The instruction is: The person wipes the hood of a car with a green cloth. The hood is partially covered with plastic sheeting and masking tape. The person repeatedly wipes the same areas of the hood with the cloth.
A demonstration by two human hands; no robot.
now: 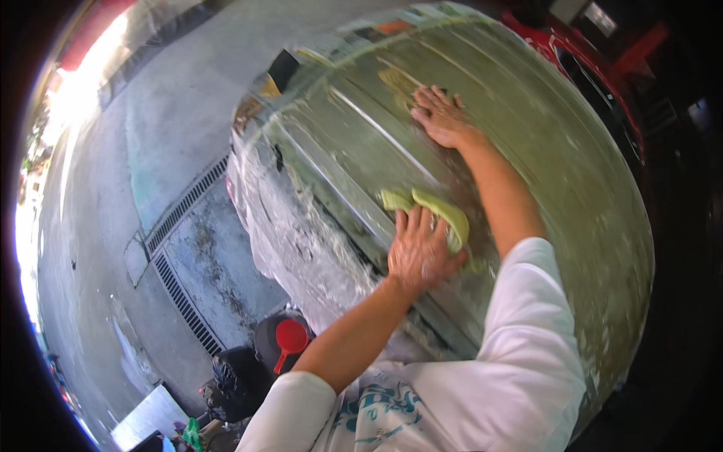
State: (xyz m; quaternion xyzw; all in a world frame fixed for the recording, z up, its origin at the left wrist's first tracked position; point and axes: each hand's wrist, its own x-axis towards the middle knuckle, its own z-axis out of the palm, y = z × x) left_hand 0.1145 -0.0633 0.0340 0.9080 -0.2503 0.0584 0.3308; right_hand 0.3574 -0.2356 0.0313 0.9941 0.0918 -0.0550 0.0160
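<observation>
A broad, wet, olive-green vehicle panel (542, 158) with raised ridges lies beneath both my hands. My left hand (422, 252) presses a yellow-green cloth or sponge (446, 213) against its near left part, fingers bent over it. Farther up, my right hand (442, 119) lies palm down on the panel. Dark edges show under its fingers, seemingly from a thin flat piece pressed there; the palm hides most of it. Brownish wet residue (395, 80) spreads beside those fingertips.
Crumpled clear plastic sheeting (286, 226) covers the vehicle's left side. On the concrete floor run drain grates (181, 297). A red dipper (290, 337) rests on a dark bucket beside a black bag (237, 377). A red vehicle (587, 68) stands at far right.
</observation>
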